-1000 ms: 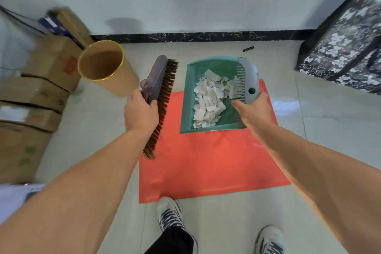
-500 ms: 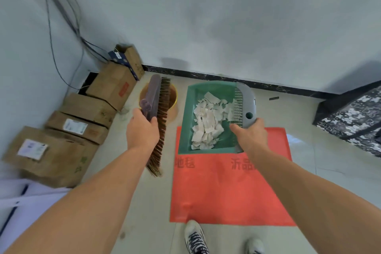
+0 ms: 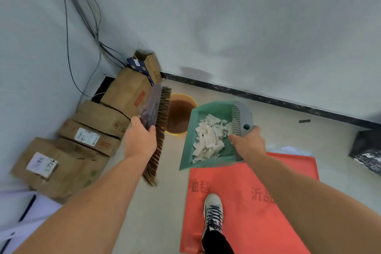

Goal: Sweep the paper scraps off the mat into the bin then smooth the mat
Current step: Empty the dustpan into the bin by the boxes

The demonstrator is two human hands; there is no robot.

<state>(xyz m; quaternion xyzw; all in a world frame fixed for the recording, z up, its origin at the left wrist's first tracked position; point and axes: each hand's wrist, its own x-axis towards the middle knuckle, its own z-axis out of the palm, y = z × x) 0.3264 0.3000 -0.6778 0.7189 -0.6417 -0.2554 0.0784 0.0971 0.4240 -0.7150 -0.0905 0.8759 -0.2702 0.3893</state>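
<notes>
Dustpan (image 3: 208, 130) now nearer bin (image 3: 179, 116); right fingers (image 3: 234, 139) clamp its handle; scraps (image 3: 209, 137) beside

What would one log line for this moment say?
left hand: holds brush | right hand: holds dustpan | scraps: in dustpan | bin: ahead | mat: underfoot

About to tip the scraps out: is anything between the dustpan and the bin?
Nothing visible. The dustpan with the paper scraps is beside the bin, its mouth open; the brush overlaps only the bin's left edge.
</notes>
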